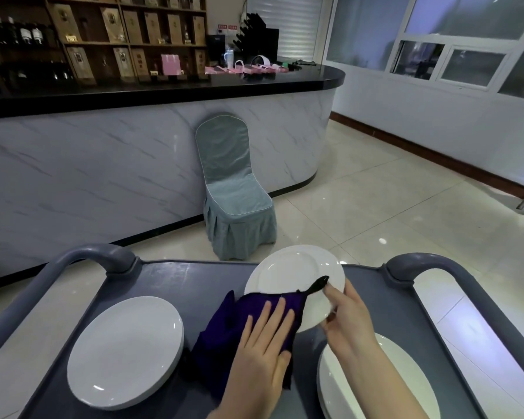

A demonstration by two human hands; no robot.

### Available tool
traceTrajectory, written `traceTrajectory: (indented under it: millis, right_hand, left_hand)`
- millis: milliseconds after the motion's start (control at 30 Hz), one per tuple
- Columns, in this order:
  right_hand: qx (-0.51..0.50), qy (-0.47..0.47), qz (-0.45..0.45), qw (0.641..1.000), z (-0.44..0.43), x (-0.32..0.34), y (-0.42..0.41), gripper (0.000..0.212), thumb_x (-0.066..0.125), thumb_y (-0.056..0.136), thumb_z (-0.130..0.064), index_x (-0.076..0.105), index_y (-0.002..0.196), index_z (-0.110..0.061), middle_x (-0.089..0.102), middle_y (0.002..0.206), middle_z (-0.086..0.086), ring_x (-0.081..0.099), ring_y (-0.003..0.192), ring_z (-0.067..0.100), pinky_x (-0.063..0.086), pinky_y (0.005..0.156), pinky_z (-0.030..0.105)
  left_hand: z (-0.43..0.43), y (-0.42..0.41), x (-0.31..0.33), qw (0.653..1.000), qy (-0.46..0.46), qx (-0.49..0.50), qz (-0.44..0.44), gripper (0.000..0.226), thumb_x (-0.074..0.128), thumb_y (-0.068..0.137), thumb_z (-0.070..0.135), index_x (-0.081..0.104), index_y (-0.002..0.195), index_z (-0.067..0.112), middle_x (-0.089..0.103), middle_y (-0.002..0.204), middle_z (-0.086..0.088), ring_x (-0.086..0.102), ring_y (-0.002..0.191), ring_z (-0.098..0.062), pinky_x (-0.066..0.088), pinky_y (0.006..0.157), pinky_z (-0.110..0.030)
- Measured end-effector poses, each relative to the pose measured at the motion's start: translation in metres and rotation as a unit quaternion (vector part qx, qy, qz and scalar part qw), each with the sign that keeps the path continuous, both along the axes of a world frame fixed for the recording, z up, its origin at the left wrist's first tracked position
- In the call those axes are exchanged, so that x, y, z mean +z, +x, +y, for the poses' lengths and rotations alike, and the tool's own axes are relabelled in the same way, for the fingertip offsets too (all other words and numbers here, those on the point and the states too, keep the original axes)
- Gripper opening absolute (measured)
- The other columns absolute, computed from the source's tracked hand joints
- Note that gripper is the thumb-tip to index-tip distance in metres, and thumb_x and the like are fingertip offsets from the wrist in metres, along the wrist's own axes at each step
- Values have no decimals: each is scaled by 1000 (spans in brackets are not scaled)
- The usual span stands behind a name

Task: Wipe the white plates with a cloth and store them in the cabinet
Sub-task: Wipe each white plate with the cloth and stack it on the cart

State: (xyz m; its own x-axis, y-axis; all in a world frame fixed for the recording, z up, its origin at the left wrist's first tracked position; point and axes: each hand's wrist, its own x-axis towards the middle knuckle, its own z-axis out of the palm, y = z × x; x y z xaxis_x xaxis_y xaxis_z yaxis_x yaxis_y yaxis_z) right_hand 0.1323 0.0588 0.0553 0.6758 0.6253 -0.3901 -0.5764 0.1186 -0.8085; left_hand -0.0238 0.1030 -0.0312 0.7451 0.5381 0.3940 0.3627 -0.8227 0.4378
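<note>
A white plate (pixel 288 276) is held tilted above the grey cart top (pixel 176 279). My right hand (pixel 345 319) grips its near right rim, thumb on the face. A dark purple cloth (pixel 224 331) lies over the plate's lower left part and hangs down to the cart. My left hand (pixel 263 349) presses flat on the cloth with straight fingers. A stack of white plates (pixel 124 352) sits on the cart at the left. Another white plate stack (pixel 375 385) sits at the lower right, partly hidden by my right forearm.
The cart has raised grey handles at the left (pixel 88 255) and right (pixel 436 264). A chair in a pale blue cover (pixel 233 189) stands beyond it against a marble-fronted counter (pixel 103 164) with a black top. Tiled floor (pixel 390 213) lies to the right.
</note>
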Motion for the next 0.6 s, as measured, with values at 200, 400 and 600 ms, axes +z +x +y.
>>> traceTrajectory:
  millis: [200, 400, 600]
  right_hand:
    - [33, -4, -24, 999, -4, -5, -17, 32, 58, 96, -6, 68, 121, -23, 76, 108, 6, 73, 93, 22, 57, 73, 35]
    - [105, 5, -71, 992, -7, 1, -33, 41, 60, 94, -3, 66, 125, -29, 75, 113, 5, 72, 102, 24, 58, 72, 32]
    - [147, -2, -93, 985, -8, 7, -28, 43, 63, 93, -6, 63, 129, -29, 75, 112, 7, 73, 101, 25, 59, 71, 30]
  left_hand:
    - [-2, 15, 9, 997, -72, 0, -38, 63, 40, 89, 22, 27, 151, 25, 31, 157, 6, 24, 146, -14, 12, 118, -36]
    - [52, 33, 45, 986, -161, -49, -14, 53, 26, 106, 21, 5, 150, 41, -4, 158, 29, -9, 144, 10, -1, 123, -32]
    - [67, 36, 51, 984, -143, -99, -36, 52, 23, 104, 29, 14, 152, 46, 1, 159, 30, -7, 148, 2, -2, 119, -34]
